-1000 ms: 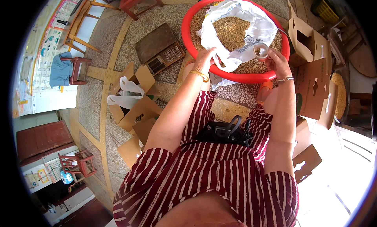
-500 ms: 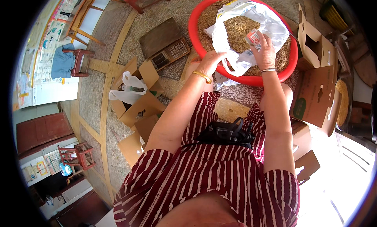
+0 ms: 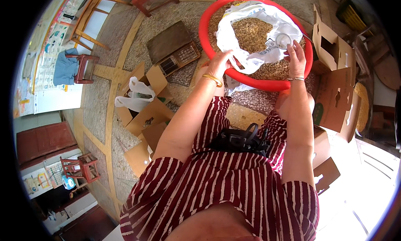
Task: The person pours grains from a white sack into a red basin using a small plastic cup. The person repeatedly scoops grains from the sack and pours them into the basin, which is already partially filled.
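A white plastic bag (image 3: 223,34) spreads open over a red-rimmed round tub (image 3: 203,30). Small tan grains (image 3: 252,32) show through the bag's mouth and around it. My left hand (image 3: 220,64) is closed on the near left edge of the bag. At the right side of the bag, my right hand (image 3: 296,60) has its fingers bent against a small clear cup (image 3: 283,40), whose round mouth faces up. Part of the grip there is hidden by the fingers.
Left of the tub lies a scale with a keypad (image 3: 179,57). An open cardboard box (image 3: 156,80) holds a white bag (image 3: 135,95). More cardboard boxes (image 3: 334,95) stand to the right. A black bag (image 3: 238,141) rests at my lap. Wooden stools (image 3: 85,70) stand farther left.
My right hand has moved right and slightly nearer me. The cup has tipped from lying sideways to mouth up, and the bag's right side has shifted. My left hand keeps its hold.
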